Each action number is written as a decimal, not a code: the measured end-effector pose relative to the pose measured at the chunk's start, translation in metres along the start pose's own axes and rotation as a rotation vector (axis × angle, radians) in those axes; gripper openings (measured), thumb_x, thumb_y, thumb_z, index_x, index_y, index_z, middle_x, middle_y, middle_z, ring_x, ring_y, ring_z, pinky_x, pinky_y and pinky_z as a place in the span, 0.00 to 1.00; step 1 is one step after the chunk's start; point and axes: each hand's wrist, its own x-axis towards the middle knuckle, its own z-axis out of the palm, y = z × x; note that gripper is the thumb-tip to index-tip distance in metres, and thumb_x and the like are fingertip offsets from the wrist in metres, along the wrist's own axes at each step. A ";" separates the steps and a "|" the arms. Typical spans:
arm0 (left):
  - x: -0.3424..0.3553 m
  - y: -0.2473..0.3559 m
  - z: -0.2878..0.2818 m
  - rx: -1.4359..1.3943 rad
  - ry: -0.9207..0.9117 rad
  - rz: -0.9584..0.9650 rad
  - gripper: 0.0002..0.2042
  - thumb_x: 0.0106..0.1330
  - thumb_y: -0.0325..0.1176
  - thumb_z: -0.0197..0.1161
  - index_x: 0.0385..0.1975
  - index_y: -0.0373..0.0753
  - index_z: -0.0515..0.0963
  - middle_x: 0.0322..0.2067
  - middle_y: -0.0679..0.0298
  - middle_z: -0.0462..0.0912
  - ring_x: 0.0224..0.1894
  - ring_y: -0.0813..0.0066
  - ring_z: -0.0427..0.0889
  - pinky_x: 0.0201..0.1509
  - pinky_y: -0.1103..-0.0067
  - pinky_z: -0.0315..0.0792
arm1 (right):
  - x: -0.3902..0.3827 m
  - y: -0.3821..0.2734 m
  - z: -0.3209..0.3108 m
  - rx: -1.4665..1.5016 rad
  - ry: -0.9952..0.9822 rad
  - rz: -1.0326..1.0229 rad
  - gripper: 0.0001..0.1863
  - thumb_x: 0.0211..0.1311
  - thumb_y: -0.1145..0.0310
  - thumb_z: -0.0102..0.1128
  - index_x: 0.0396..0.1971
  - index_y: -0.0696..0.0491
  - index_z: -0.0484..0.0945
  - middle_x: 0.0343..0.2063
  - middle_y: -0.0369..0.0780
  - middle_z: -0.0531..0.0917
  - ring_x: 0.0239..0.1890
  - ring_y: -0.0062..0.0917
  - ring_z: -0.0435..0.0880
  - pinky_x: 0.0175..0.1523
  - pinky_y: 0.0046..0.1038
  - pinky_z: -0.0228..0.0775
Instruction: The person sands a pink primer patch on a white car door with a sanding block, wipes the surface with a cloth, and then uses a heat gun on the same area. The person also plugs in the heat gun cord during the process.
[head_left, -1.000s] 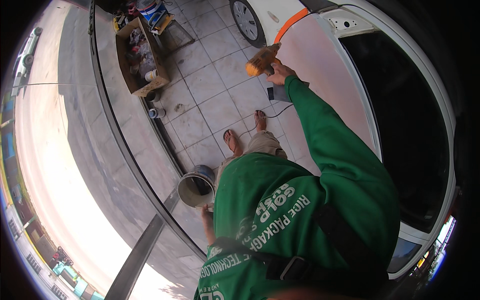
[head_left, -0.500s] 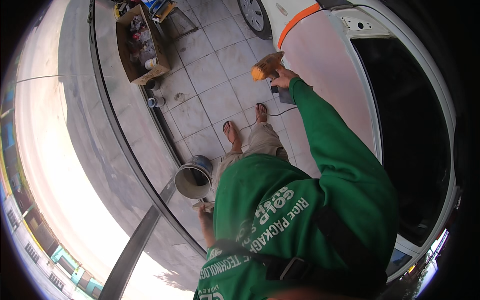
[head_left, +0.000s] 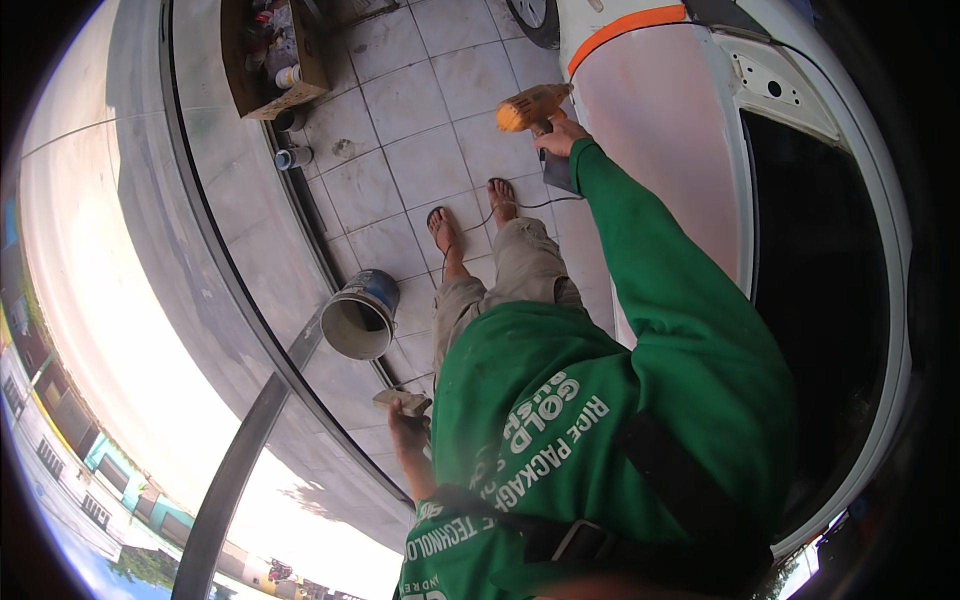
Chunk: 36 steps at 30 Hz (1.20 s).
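Raised since a moment ago, the right hand [head_left: 562, 135] grips an orange power tool [head_left: 533, 106] beside the white car panel [head_left: 660, 120]; the left hand [head_left: 408, 425] clasps a small block [head_left: 402, 401] near the bucket [head_left: 360, 315].

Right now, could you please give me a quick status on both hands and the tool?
Right hand gripping orange power tool beside the white car panel. Left hand holds a small flat block. Bucket by the feet.

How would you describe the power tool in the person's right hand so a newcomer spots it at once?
Start at the white car body with its orange stripe. Just left of that panel, the right hand at the end of the green sleeve grips an orange power tool, corded, over the tiled floor. Nothing else nearby is orange and handheld.
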 end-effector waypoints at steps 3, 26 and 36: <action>-0.009 -0.016 0.010 -0.016 -0.001 0.020 0.23 0.63 0.53 0.63 0.50 0.44 0.75 0.39 0.64 0.86 0.44 0.60 0.87 0.25 0.74 0.67 | 0.015 0.009 0.003 -0.008 -0.010 0.000 0.44 0.49 0.46 0.70 0.65 0.54 0.72 0.63 0.48 0.77 0.66 0.40 0.75 0.69 0.35 0.66; -0.022 -0.016 0.021 -0.024 0.006 -0.081 0.22 0.67 0.52 0.59 0.52 0.42 0.75 0.42 0.61 0.86 0.43 0.59 0.86 0.33 0.69 0.73 | 0.018 0.023 0.041 0.045 -0.041 0.137 0.42 0.51 0.44 0.68 0.66 0.50 0.72 0.61 0.47 0.79 0.65 0.41 0.76 0.69 0.36 0.68; 0.017 0.044 -0.025 0.146 -0.099 -0.072 0.24 0.64 0.55 0.61 0.50 0.42 0.76 0.43 0.61 0.85 0.46 0.61 0.84 0.39 0.67 0.75 | -0.072 0.027 0.080 0.003 -0.015 0.193 0.41 0.52 0.46 0.68 0.65 0.51 0.73 0.62 0.45 0.79 0.65 0.37 0.77 0.68 0.36 0.68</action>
